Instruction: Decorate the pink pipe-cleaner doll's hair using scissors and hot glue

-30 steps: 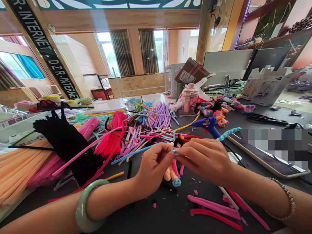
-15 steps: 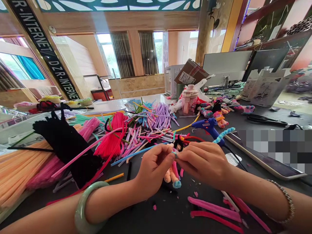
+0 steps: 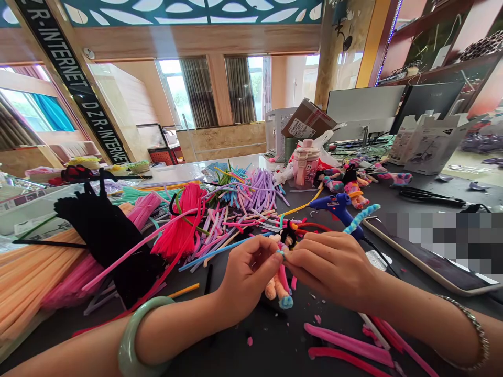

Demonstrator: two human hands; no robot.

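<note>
My left hand (image 3: 247, 275) and my right hand (image 3: 332, 264) meet at the middle of the dark table, both pinched on a small pipe-cleaner doll (image 3: 281, 283). The doll has a black head, a pink body, peach legs and a light blue foot hanging below my fingers. A thin light blue pipe-cleaner piece shows between my fingertips at the doll's body. My left wrist wears a pale green bangle (image 3: 135, 335), my right wrist a silver bracelet (image 3: 471, 335).
Heaps of coloured pipe cleaners (image 3: 220, 209) cover the left and middle, with a black bundle (image 3: 106, 235) and peach ones (image 3: 27, 277). A blue glue gun (image 3: 338, 207) lies behind my hands. Pink pieces (image 3: 346, 340), a tablet (image 3: 428, 259), scissors (image 3: 430, 195), finished dolls (image 3: 349, 180) and a pink bottle (image 3: 305, 162) lie right.
Both hands stay pinched on the doll and have shifted slightly lower and nearer; the fingers have worked a little at the blue piece. Nothing else on the table has moved.
</note>
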